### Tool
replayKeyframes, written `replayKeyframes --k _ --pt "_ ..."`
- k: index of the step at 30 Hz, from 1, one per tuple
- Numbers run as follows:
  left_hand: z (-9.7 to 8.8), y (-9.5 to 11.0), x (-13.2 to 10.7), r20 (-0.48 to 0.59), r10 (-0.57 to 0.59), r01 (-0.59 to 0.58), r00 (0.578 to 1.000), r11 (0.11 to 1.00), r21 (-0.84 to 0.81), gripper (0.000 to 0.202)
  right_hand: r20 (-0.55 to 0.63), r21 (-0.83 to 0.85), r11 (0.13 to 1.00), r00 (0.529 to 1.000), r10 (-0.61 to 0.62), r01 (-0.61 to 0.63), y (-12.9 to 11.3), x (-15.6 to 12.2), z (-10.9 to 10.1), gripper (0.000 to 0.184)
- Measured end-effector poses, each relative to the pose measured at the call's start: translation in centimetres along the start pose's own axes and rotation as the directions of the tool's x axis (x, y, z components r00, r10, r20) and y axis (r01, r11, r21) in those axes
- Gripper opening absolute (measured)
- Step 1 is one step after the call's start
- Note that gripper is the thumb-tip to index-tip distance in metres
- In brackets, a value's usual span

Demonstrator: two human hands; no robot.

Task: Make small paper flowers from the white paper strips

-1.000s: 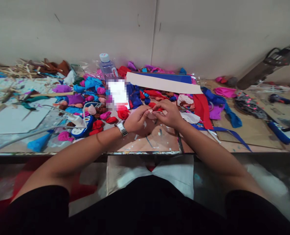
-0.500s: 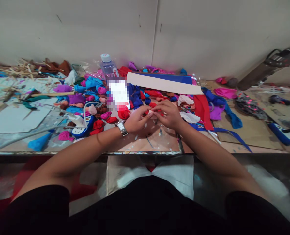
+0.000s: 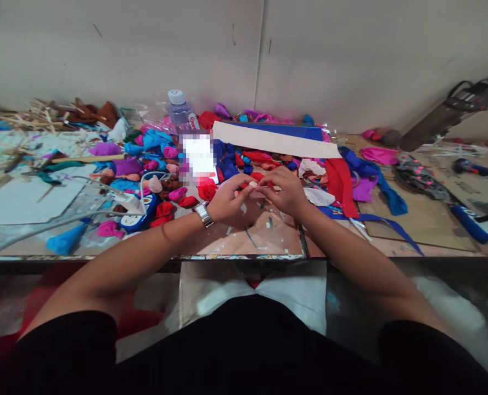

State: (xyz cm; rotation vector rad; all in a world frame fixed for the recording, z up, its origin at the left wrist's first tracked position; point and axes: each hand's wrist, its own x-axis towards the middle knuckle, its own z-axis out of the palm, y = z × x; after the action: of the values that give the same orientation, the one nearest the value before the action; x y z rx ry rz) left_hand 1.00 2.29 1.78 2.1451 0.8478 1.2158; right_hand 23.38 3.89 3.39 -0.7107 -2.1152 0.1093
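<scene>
My left hand [image 3: 229,198] pinches a small pale pink crepe paper piece [image 3: 253,185] between thumb and fingers, just above the table. Close on its right, my right hand [image 3: 284,192] has its fingers and thumb closed at the same pale piece; the fingers partly hide it. Red crumpled paper pieces [image 3: 206,189] lie by my left hand. Beyond both hands stretches a long pale pink paper strip [image 3: 274,140], lying over a blue sheet [image 3: 297,132]. A red paper strip [image 3: 342,186] hangs down to the right of my right hand.
A lit phone [image 3: 200,156] stands before a plastic bottle [image 3: 181,112]. Blue-and-white power strips [image 3: 139,219] with a grey cable [image 3: 54,227] sit left; another blue-and-white device [image 3: 476,225] lies right. A dark tubular tool [image 3: 437,120] leans at the far right. The table's front edge [image 3: 244,257] runs below my arms.
The fingers of both hands have shifted slightly around the pale pink piece, and the right fingers sit a little lower. Everything else stays in place.
</scene>
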Motion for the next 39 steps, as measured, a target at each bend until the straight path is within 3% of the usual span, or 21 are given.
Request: replayKeyframes --k 11,16,26,39 --pt "-0.1 -0.9 -0.1 -0.027 -0.111 0.108 0.993 0.991 -0.077 0.042 -0.004 -0.012 1.000 1.000 -0.004 0.004 0.0 0.1 -0.3 0.022" --pt "-0.1 -0.4 -0.2 -0.003 -0.084 0.084 0.996 0.996 -0.022 0.043 -0.013 -0.028 0.999 0.999 -0.039 0.039 -0.3 0.1 -0.3 0.013" --pt "0.1 0.5 -0.1 0.026 -0.032 0.032 0.999 0.999 0.003 0.041 0.047 -0.014 0.999 0.998 0.041 -0.040 -0.3 -0.1 0.0 0.012" --pt "0.2 0.5 -0.1 0.047 -0.015 0.014 0.999 0.999 0.032 0.044 0.018 -0.014 0.998 0.998 0.058 -0.058 -0.5 -0.1 0.1 0.021"
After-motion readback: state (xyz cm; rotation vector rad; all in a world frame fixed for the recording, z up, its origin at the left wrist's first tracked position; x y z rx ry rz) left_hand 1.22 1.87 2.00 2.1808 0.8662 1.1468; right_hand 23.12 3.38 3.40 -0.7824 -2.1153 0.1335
